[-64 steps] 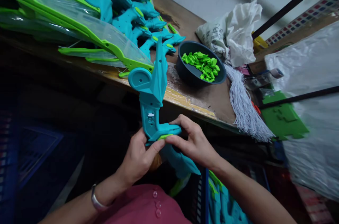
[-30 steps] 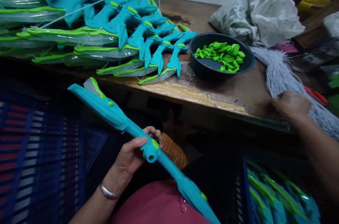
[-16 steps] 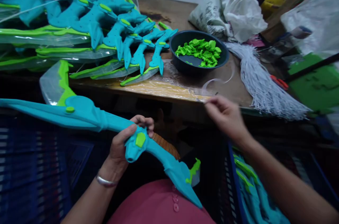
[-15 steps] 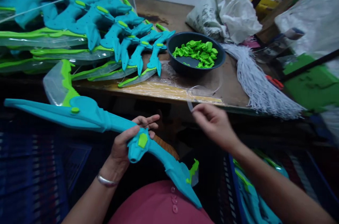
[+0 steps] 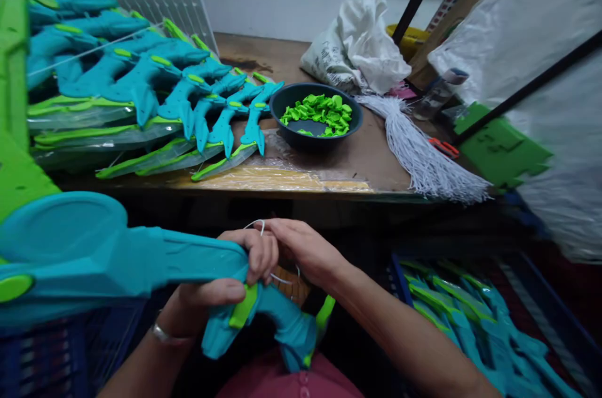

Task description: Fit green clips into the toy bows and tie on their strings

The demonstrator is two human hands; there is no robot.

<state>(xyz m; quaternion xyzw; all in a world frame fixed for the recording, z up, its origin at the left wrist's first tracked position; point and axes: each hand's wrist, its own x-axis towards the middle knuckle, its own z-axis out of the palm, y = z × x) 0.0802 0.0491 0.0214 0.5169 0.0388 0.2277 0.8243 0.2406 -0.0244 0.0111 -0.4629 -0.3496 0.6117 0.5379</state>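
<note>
My left hand (image 5: 235,272) is closed around the middle of a long teal and green plastic toy (image 5: 108,254) that lies across my lap, its wide end reaching past the left edge. My right hand (image 5: 305,251) sits right beside it, fingers pinched on a thin white string (image 5: 259,224) that loops over my left fingers at the toy's grip. A green part (image 5: 243,306) shows on the toy just below my left thumb.
Several finished teal and green toys (image 5: 141,91) are stacked on the wooden table (image 5: 376,160). A dark bowl (image 5: 286,125) holds green pieces (image 5: 317,113). A bundle of white strings (image 5: 418,157) and a white bag (image 5: 357,47) lie to the right. More toys fill a crate (image 5: 465,323) at lower right.
My right hand drew a string from the bundle on the table and brought it to the toy's grip. The toy swung so its wide end now points left, close to the camera.
</note>
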